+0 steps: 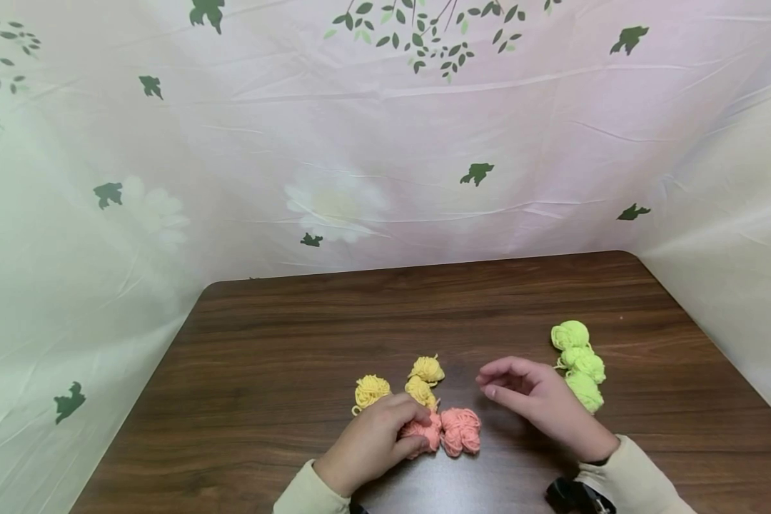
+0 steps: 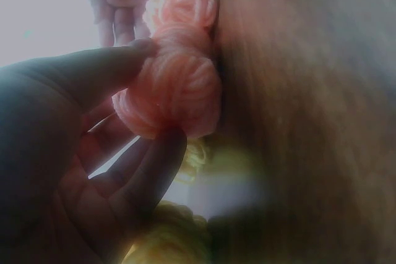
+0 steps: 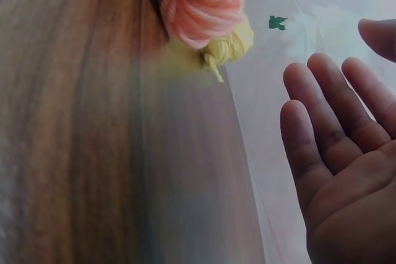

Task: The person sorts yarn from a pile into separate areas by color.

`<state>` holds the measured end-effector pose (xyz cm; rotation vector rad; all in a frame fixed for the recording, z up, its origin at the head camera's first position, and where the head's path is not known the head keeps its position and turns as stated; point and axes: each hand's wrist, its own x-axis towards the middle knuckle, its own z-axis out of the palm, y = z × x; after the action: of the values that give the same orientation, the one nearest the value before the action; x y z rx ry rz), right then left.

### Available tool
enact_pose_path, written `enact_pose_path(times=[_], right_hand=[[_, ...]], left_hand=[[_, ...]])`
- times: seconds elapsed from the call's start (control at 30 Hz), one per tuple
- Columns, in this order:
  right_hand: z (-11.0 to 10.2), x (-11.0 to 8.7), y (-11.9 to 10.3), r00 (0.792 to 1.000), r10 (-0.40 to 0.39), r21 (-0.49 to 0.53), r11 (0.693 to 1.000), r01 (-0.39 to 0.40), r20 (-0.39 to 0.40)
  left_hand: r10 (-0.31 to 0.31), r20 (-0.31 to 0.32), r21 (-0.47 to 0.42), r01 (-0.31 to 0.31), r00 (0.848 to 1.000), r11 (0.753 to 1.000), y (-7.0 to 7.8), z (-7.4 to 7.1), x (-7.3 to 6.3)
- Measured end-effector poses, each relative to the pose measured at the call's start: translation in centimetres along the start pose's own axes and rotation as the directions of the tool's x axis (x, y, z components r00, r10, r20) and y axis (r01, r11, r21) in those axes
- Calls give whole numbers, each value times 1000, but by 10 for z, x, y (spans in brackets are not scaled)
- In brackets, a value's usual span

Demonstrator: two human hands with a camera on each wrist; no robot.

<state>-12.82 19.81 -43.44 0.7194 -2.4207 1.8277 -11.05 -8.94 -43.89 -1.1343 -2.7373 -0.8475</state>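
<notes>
Thumb and fingers of my left hand (image 1: 374,444) pinch a small ball of pink yarn (image 1: 427,431) on the table. Right against it lies another pink yarn ball (image 1: 461,431). In the left wrist view, the held pink ball (image 2: 176,94) sits between thumb and fingertips. My right hand (image 1: 542,400) hovers to the right of the pink yarn with nothing in it, fingers loosely bent. The right wrist view shows its palm (image 3: 362,196) and spread fingers, apart from the pink yarn. Just beyond the left hand are yellow yarn balls, one on the left (image 1: 371,390) and two together (image 1: 426,371).
A row of lime-green yarn balls (image 1: 578,365) lies beyond the right hand, toward the right side. The dark wooden table (image 1: 295,335) ends at a pale curtain (image 1: 385,143) with leaf and flower prints, which hangs behind and along both sides.
</notes>
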Motion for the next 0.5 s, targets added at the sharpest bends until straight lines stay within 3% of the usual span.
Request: enact_pose_path(times=[0.5], right_hand=[[8,-3,7,999,43,-49,998,-42,16]], left_hand=[[-8,10,4,8,1000,1000,0,0,0]])
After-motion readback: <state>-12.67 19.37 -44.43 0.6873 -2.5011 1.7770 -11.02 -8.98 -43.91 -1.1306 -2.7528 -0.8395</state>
